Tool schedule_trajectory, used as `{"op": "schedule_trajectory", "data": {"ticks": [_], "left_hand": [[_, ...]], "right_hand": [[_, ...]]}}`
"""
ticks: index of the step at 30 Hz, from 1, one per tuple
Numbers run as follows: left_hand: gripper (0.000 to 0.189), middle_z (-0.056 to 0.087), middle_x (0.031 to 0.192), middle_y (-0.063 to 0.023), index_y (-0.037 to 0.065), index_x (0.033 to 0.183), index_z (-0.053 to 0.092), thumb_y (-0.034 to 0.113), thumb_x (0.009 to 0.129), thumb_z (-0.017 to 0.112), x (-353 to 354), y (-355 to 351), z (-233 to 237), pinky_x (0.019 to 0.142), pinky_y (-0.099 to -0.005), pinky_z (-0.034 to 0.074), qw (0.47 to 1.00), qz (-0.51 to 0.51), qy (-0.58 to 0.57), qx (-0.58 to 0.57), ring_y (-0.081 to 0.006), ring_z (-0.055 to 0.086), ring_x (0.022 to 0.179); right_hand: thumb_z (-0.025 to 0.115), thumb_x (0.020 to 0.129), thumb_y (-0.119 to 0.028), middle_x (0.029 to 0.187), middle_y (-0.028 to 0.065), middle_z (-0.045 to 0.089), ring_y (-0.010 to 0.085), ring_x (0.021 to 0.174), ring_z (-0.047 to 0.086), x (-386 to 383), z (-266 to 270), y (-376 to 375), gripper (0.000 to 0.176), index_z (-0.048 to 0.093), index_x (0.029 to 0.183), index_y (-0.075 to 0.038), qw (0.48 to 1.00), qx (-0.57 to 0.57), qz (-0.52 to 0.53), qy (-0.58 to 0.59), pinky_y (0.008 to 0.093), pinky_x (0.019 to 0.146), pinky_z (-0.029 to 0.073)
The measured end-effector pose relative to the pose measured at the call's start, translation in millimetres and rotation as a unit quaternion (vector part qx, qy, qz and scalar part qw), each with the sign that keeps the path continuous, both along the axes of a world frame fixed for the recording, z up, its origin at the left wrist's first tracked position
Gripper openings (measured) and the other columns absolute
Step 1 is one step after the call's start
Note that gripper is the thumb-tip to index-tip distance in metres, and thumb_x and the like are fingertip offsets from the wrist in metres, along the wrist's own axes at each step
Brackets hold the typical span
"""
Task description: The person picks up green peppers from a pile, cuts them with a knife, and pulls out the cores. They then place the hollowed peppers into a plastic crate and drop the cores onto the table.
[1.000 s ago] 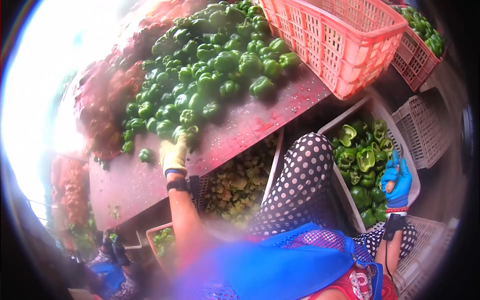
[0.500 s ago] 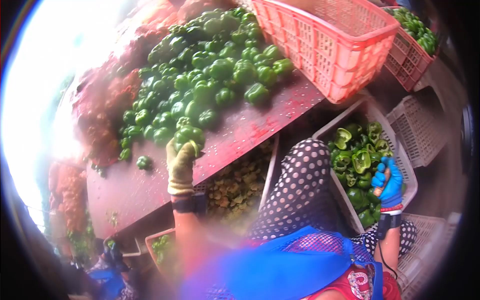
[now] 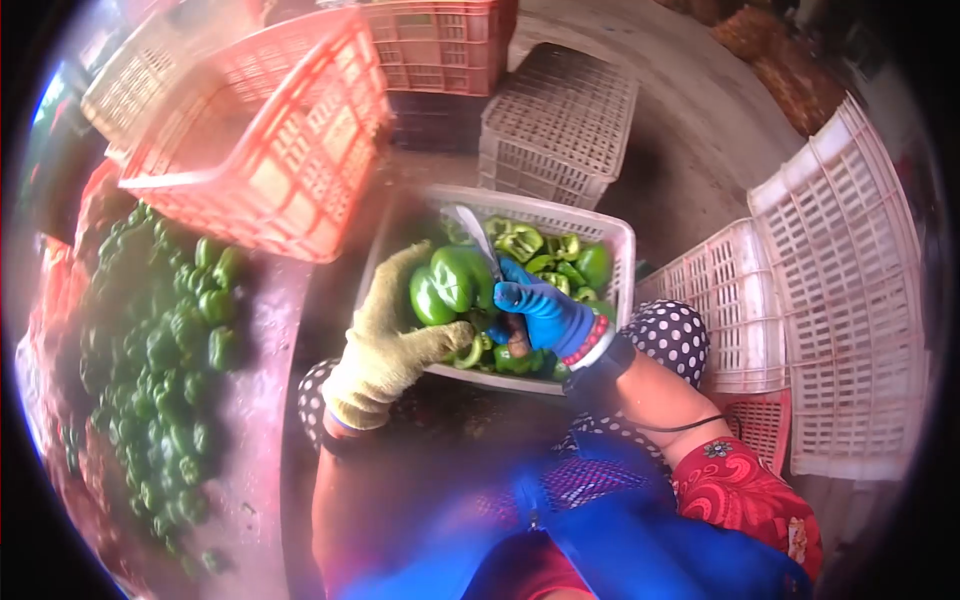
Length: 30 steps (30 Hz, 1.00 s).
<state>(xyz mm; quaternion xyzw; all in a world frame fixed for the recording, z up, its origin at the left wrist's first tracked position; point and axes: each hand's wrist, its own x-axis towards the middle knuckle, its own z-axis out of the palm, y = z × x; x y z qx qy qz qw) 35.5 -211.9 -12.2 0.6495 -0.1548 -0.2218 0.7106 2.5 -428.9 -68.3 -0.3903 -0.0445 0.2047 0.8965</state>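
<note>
My left hand (image 3: 385,335), in a pale yellow knit glove, is closed round a whole green bell pepper (image 3: 452,285). In my right hand (image 3: 545,312), gloved in blue, is a knife (image 3: 478,238) with a brown handle; its blade points up and away, right beside the pepper's right side. Both hands are together over a white plastic crate (image 3: 623,262). Cut green pepper halves (image 3: 520,243) lie inside this crate, partly hidden behind my hands.
To the left, a heap of whole green peppers (image 3: 165,350) lies on a reddish table (image 3: 265,400). An orange crate (image 3: 330,140) stands at its far end. Beyond are a grey crate (image 3: 560,110) and a red crate (image 3: 440,45). White crates (image 3: 850,300) stand at right.
My view has turned right, from the table to the crate. My left hand has brought the pepper from the heap over to my right hand, whose knife blade now shows.
</note>
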Motion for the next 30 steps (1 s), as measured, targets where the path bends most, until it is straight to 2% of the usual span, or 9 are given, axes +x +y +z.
{"op": "schedule_trajectory", "data": {"ticks": [5,6,8,9,12,16,24,27,30], "left_hand": [[0.087,0.062,0.127,-0.0154,-0.002,0.148,0.043,0.015,0.077,0.089,20.9,-7.6,-12.7,0.091,-0.0330,0.055,0.997,-0.013,0.072,-0.028,-0.0215,0.064,0.108],[0.085,0.063,0.125,-0.0147,-0.002,0.148,0.044,0.015,0.077,0.089,20.8,-4.7,-17.2,0.086,-0.0322,0.056,0.994,-0.022,0.105,-0.021,-0.0212,0.065,0.103],[0.083,0.064,0.121,-0.0137,-0.001,0.147,0.046,0.017,0.078,0.088,18.6,4.7,-19.8,0.079,-0.0309,0.057,0.987,-0.049,0.152,-0.025,-0.0207,0.066,0.094],[0.083,0.064,0.119,-0.0133,-0.001,0.147,0.047,0.018,0.078,0.088,17.0,6.4,-16.8,0.075,-0.0304,0.057,0.983,-0.065,0.167,-0.040,-0.0205,0.066,0.090],[0.068,0.065,0.114,-0.0115,0.000,0.146,0.049,0.027,0.089,0.078,20.3,11.2,-24.2,0.077,-0.0313,0.056,0.973,-0.096,0.195,-0.081,-0.0201,0.066,0.088],[0.046,0.066,0.114,-0.0087,0.002,0.138,0.055,0.030,0.101,0.063,19.2,15.1,-51.6,0.083,-0.0339,0.054,0.976,-0.054,0.191,-0.087,-0.0221,0.066,0.097],[0.045,0.067,0.118,-0.0125,0.003,0.135,0.055,0.028,0.099,0.064,18.4,11.4,-34.0,0.083,-0.0396,0.058,0.953,-0.065,0.263,-0.134,-0.0256,0.067,0.106],[0.049,0.065,0.122,-0.0145,0.002,0.139,0.051,0.026,0.098,0.066,26.0,10.9,-37.7,0.083,-0.0411,0.060,0.955,-0.062,0.250,-0.150,-0.0265,0.066,0.108],[0.053,0.063,0.124,-0.0158,0.000,0.140,0.049,0.023,0.096,0.068,26.2,5.7,-42.7,0.087,-0.0413,0.060,0.944,-0.011,0.237,-0.227,-0.0275,0.066,0.110]], "right_hand": [[0.086,0.081,-0.017,0.117,0.0061,0.066,0.0139,0.101,0.065,10.8,5.7,-16.4,0.083,0.042,0.152,-0.009,0.968,-0.187,-0.100,-0.131,0.0293,0.076,0.055],[0.086,0.081,-0.015,0.122,0.0077,0.066,0.0165,0.108,0.066,12.6,5.4,-17.5,0.083,0.043,0.151,-0.010,0.937,-0.263,-0.130,-0.188,0.0317,0.081,0.056],[0.087,0.080,-0.015,0.131,0.0108,0.063,0.0222,0.122,0.063,17.6,7.0,-22.4,0.081,0.045,0.150,-0.011,0.779,-0.462,-0.178,-0.385,0.0370,0.093,0.055],[0.087,0.078,-0.018,0.136,0.0135,0.060,0.0318,0.126,0.060,14.4,14.3,-25.7,0.079,0.048,0.146,-0.013,0.760,-0.491,-0.163,-0.394,0.0430,0.101,0.052],[0.085,0.074,-0.016,0.137,0.0160,0.058,0.0385,0.123,0.061,13.3,23.1,-26.3,0.075,0.051,0.141,-0.015,0.652,-0.557,-0.153,-0.491,0.0448,0.099,0.054],[0.081,0.075,-0.011,0.138,0.0196,0.056,0.0426,0.122,0.060,8.4,14.8,-13.4,0.073,0.051,0.141,-0.015,0.653,-0.569,-0.116,-0.487,0.0470,0.098,0.054],[0.075,0.076,-0.005,0.150,0.0226,0.049,0.0416,0.139,0.049,12.6,9.9,-13.2,0.085,0.037,0.153,-0.005,0.692,-0.545,-0.091,-0.465,0.0479,0.114,0.043],[0.070,0.080,-0.002,0.150,0.0217,0.049,0.0392,0.121,0.062,14.9,17.6,-12.4,0.080,0.038,0.153,-0.005,0.666,-0.553,-0.107,-0.489,0.0446,0.103,0.051],[0.063,0.086,0.001,0.140,0.0205,0.057,0.0324,0.094,0.069,1.9,9.5,-10.1,0.071,0.040,0.152,-0.003,0.882,-0.391,-0.166,-0.206,0.0401,0.086,0.055]]}}
